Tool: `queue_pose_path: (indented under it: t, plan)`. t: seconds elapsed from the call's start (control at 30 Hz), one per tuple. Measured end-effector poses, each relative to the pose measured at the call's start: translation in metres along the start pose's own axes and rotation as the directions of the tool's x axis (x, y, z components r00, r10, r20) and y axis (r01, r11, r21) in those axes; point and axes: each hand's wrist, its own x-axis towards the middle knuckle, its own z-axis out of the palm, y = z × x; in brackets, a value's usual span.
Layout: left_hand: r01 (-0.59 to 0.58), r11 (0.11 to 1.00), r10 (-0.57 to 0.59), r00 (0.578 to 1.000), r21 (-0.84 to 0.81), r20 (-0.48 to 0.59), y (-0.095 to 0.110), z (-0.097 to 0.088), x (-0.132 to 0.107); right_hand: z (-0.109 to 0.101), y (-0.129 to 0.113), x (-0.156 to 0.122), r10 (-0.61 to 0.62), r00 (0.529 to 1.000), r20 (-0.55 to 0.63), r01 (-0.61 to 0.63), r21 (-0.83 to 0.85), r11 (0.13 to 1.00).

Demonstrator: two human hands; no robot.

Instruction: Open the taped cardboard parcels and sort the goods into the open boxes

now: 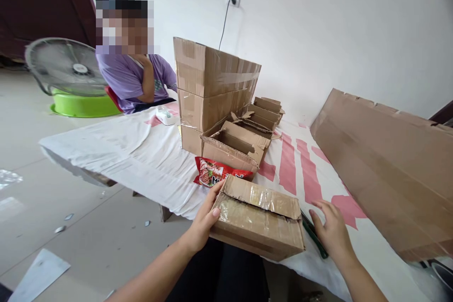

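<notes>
A small cardboard box [258,226] with a taped flap on top sits at the table's near edge, slightly tilted. My left hand [208,219] grips its left end, thumb on the top and fingers along the far side. To the right of the box, my right hand [330,226] is open, its thumb and fingers apart. Beside that hand lies a long, dark green tool [314,236], partly hidden by the box; its kind cannot be made out. A red food packet [208,171] lies just behind the box.
Stacked cardboard boxes [193,108] and a row of open boxes [244,144] stand behind the packet on the cloth-covered table [116,151]. A large cardboard sheet [389,165] leans at right. A person in purple [123,73] sits across, near a fan [67,66].
</notes>
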Motion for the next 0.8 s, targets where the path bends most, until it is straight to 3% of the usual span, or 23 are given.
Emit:
queue_pose_path:
  t: [0.07, 0.13, 0.2, 0.3, 0.53, 0.8]
  plan:
    - [0.001, 1.000, -0.001, 1.000, -0.009, -0.001, 0.000, 0.000, 0.000, -0.016, -0.035, 0.013, -0.065, 0.992, -0.107, 0.077, 0.112, 0.991]
    - [0.000, 1.000, 0.000, 1.000, -0.012, 0.000, 0.000, 0.000, 0.000, -0.028, -0.073, 0.021, -0.167, 0.978, -0.129, 0.192, 0.221, 0.956]
    - [-0.005, 1.000, 0.005, 1.000, -0.001, 0.007, 0.001, 0.000, 0.000, -0.033, -0.104, 0.027, -0.288, 0.956, -0.062, 0.292, 0.320, 0.901]
    - [-0.008, 1.000, 0.008, 1.000, 0.019, 0.017, 0.001, 0.000, -0.001, -0.031, -0.131, 0.033, -0.388, 0.917, 0.096, 0.312, 0.435, 0.845]
    - [0.004, 0.999, -0.004, 1.000, 0.038, 0.004, 0.003, 0.000, -0.001, -0.023, -0.143, 0.043, -0.373, 0.856, 0.358, 0.250, 0.345, 0.905]
    - [0.026, 1.000, -0.027, 0.999, 0.012, 0.024, 0.004, 0.001, -0.001, -0.021, -0.143, 0.040, -0.392, 0.841, 0.373, 0.252, 0.370, 0.894]
